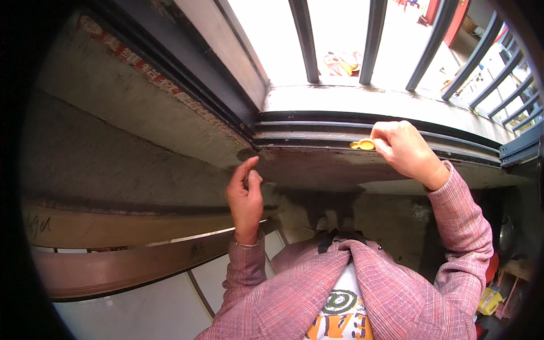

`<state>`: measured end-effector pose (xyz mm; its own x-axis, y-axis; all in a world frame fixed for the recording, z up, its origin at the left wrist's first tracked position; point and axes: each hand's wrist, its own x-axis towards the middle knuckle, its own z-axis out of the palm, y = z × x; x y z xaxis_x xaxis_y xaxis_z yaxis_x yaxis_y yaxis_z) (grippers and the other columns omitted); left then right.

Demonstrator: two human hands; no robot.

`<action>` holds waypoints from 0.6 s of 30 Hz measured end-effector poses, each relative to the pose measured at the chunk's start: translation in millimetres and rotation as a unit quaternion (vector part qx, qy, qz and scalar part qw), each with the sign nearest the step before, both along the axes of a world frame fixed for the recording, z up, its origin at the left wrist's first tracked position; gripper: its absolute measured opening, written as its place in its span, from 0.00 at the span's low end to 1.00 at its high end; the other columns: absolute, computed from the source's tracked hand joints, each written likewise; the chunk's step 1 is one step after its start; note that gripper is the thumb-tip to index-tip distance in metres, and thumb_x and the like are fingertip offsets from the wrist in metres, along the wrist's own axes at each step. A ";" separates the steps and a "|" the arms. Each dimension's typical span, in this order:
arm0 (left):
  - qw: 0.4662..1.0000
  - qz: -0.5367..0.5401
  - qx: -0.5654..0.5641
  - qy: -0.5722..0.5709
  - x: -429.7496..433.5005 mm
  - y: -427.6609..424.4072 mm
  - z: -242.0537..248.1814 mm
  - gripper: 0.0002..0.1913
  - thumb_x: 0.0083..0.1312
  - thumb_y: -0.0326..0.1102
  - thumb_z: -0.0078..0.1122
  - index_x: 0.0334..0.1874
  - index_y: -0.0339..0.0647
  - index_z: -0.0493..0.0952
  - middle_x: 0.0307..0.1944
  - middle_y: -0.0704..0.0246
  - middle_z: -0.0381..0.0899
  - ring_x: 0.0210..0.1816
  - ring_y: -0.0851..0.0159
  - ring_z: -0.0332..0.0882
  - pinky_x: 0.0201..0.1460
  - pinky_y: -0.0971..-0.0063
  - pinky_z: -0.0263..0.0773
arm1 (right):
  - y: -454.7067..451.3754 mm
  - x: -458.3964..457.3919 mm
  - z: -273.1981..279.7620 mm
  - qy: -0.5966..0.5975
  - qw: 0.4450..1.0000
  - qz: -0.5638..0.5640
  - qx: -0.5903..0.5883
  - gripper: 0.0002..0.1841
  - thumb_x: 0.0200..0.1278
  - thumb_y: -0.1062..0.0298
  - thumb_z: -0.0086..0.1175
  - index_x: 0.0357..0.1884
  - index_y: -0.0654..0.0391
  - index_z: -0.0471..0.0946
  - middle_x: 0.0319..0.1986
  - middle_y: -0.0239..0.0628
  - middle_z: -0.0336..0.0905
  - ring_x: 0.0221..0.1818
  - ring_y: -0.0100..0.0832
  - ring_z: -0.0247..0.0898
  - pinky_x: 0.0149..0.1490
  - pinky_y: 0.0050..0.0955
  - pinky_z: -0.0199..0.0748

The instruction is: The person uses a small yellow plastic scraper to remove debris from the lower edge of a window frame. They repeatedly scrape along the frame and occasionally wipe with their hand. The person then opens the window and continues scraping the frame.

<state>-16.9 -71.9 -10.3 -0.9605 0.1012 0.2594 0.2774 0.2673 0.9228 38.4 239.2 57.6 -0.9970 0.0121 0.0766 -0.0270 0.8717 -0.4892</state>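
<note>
My right hand [406, 151] pinches a small yellow plastic piece [362, 145] with a rounded, rimmed middle and a narrow tip pointing left. The piece is just over the sliding-window track [314, 135]; whether it touches the rails I cannot tell. Dark grime shows along the track's grooves and front edge. Lower and to the left, my left hand [246, 195] is held up with thumb and index finger apart and nothing visible between them. Its index fingertip appears near the corner where the track meets the dark window frame [212, 72].
Dark metal bars [306, 42] stand outside beyond a pale ledge [382, 100]. At left are a rough plaster wall [119, 148] with red printed strip and wooden boards [127, 225] above white panels [140, 301]. A yellow container [490, 301] is at lower right.
</note>
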 end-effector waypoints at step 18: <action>0.999 0.003 0.025 -0.043 12.4 -19.5 -12.6 0.18 0.71 0.25 0.49 0.63 0.36 0.73 0.29 0.77 0.68 0.32 0.78 0.65 0.38 0.85 0.63 | -121.9 -123.6 -35.7 -0.040 0.976 0.131 -0.170 0.13 0.58 0.71 0.49 0.35 0.70 0.82 0.27 0.57 0.81 0.31 0.50 0.80 0.42 0.39 0.78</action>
<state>-4.6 -91.4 -23.0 -0.9800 0.0838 0.1804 0.1948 0.2217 0.9555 -85.2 117.2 21.9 -0.9717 -0.2337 0.0348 -0.1779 0.6267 -0.7587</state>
